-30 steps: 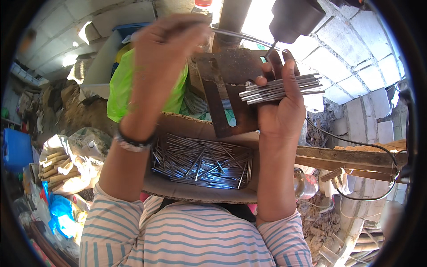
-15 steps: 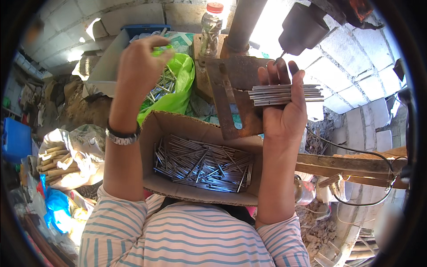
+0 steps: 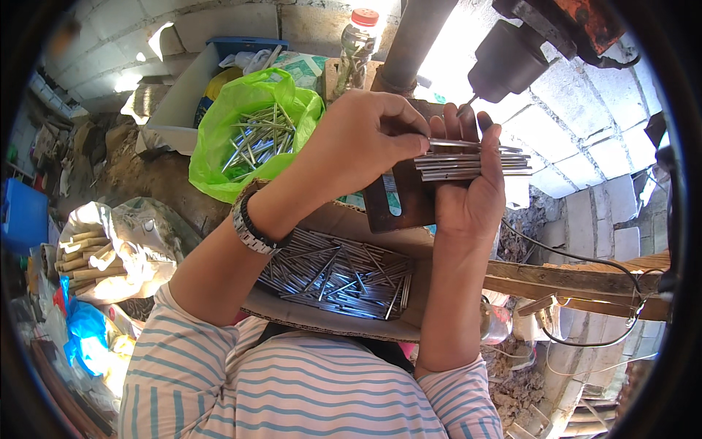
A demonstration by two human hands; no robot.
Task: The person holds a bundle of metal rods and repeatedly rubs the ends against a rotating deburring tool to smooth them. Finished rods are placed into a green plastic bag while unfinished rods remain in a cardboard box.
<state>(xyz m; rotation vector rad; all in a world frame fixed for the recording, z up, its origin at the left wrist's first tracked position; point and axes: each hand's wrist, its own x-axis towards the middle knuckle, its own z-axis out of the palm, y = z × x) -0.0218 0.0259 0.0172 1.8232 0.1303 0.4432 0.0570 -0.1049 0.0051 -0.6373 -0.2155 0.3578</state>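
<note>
Across my right palm lies a bundle of thin metal rods; the thumb of my right hand presses down over them while its other fingers stretch upward. With thumb and forefinger, my left hand pinches the left end of a rod at the top of that bundle. Below my forearms sits a cardboard box with many loose metal rods lying in it. To the left of my left hand, a bright green plastic bag stands open with more rods inside.
A drill chuck with a thin bit hangs just above my right hand, over a rusty slotted metal plate. Behind stand a metal column and a red-capped bottle. A wooden beam and black cable lie to the right.
My left hand has moved from above the green bag rightward to the rods in my right hand, where it now pinches one. The bag is in fuller view.
</note>
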